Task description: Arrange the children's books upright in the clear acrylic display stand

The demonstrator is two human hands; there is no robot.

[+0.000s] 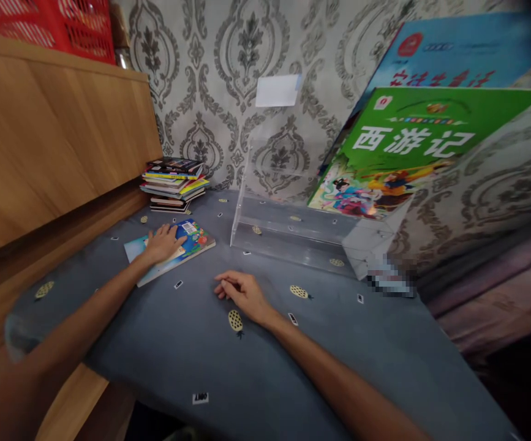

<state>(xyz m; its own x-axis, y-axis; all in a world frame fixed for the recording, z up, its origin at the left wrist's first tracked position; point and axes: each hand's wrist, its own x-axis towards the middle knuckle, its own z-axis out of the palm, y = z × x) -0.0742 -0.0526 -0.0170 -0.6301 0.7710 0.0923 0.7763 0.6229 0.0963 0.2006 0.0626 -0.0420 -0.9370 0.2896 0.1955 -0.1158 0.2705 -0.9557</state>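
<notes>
My left hand (pixel 163 245) lies flat on a blue picture book (pixel 196 236), its fingers spread over the cover. The book lies at a slant on the cloth, and a barcode shows near its far edge. My right hand (pixel 244 294) is to the right of it, low over the tablecloth, with its fingers loosely bent and nothing seen in them. Behind it stands a clear acrylic book rack (pixel 293 239). A green book (pixel 412 135) with large white characters leans in the rack's right side, in front of a light blue book (pixel 458 49).
An untidy stack of books (pixel 173 187) stands at the back left, by a wooden cabinet (pixel 63 122) with a red plastic basket (pixel 86 30) on it. Grey-blue cloth with pineapple prints covers the table (pixel 164 343). A blurred-out item (pixel 391 278) lies right of the rack.
</notes>
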